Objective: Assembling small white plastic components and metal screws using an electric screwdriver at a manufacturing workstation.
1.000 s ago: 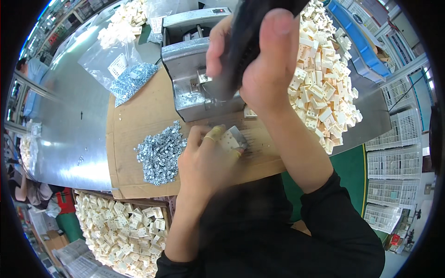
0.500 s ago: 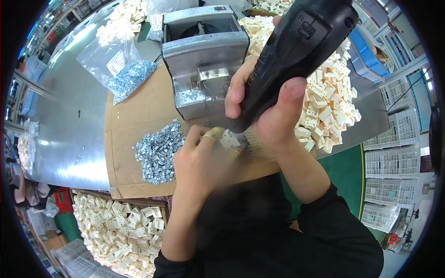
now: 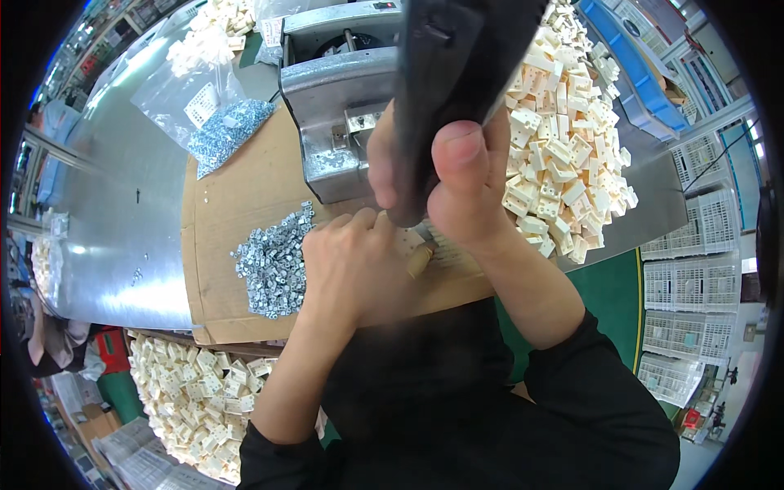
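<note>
My right hand (image 3: 474, 184) is wrapped round a black electric screwdriver (image 3: 461, 69), held nearly upright with its nose pointing down. Below that nose, my left hand (image 3: 343, 257) grips a small cream plastic block (image 3: 410, 238) low over the cardboard. Yellow finger covers show on my left fingertips, and the screwdriver partly hides the block. Whether the bit touches the block I cannot tell. Beside my left hand lies a heap of small grey metal pieces (image 3: 273, 265). Behind both hands stands a grey metal machine (image 3: 335, 114) with an open top.
A large pile of cream plastic blocks (image 3: 563, 155) covers the table's right side. More blocks fill a container (image 3: 196, 400) at lower left. A clear bag of small bluish pieces (image 3: 233, 126) lies beyond the cardboard sheet (image 3: 216, 237). A blue bin (image 3: 633, 69) stands at far right.
The screwdriver and my right hand have swung left and stand more upright. My left hand has rolled so its knuckles face up, and the block is more hidden.
</note>
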A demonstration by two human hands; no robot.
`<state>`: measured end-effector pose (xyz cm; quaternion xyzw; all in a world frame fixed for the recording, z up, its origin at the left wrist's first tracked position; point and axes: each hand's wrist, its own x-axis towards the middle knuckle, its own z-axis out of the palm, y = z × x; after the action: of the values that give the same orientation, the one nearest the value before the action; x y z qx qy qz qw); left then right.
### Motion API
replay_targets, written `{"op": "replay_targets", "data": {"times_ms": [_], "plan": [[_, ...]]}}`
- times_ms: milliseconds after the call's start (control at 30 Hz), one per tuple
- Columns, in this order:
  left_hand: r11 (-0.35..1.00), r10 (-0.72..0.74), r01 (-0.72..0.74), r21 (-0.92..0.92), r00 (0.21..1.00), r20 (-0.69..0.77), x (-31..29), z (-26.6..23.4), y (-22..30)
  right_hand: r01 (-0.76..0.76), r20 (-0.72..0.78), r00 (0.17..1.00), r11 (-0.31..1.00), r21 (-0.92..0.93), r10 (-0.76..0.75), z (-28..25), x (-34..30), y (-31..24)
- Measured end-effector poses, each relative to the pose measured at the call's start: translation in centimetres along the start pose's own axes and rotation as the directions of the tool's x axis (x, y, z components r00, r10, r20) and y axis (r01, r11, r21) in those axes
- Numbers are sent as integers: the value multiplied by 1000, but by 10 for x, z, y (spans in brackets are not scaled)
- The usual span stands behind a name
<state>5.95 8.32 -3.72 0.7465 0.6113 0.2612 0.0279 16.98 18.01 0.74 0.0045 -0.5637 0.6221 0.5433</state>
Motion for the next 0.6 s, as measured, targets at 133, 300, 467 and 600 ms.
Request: {"op": "replay_targets", "data": {"times_ms": [133,300,467,600], "plan": [[1000,-4,3,-14,999,-53,-2,2,2,-23,7,1000,1000,-12,23,2,1,2],[1000,-14,14,0,996,-89,0,5,10,-6,-41,999,1000,-10,6,8,0,2],[999,-47,47,2,990,-134,-1,10,15,-45,-75,996,996,-79,39,11,0,-2],[993,2,10,118,995,-99,-5,13,1,-3,15,1000,986,-167,5,4,-15,-13]]}}
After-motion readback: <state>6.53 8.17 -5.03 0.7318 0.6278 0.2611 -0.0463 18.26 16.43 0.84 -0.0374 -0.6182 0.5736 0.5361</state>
